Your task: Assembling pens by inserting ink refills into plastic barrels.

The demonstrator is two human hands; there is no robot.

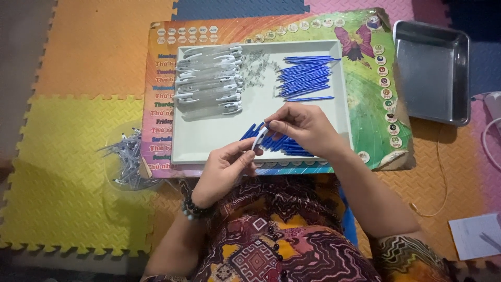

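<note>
Centrally, over near edge of white tray [209, 141]: left hand [224, 169] and right hand [308, 128], both grips pinching one white pen barrel [259, 139], long axis tilted up-right, left below, right above, equally near; blue pen parts [284, 145] beneath.

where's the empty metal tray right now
In the head view, the metal tray sits at the upper right on the foam floor mats, just past the right edge of the colourful board, beyond the right hand.

Both hands [261, 151] pinch a white pen barrel [259, 140] over the tray [209, 141].
</note>
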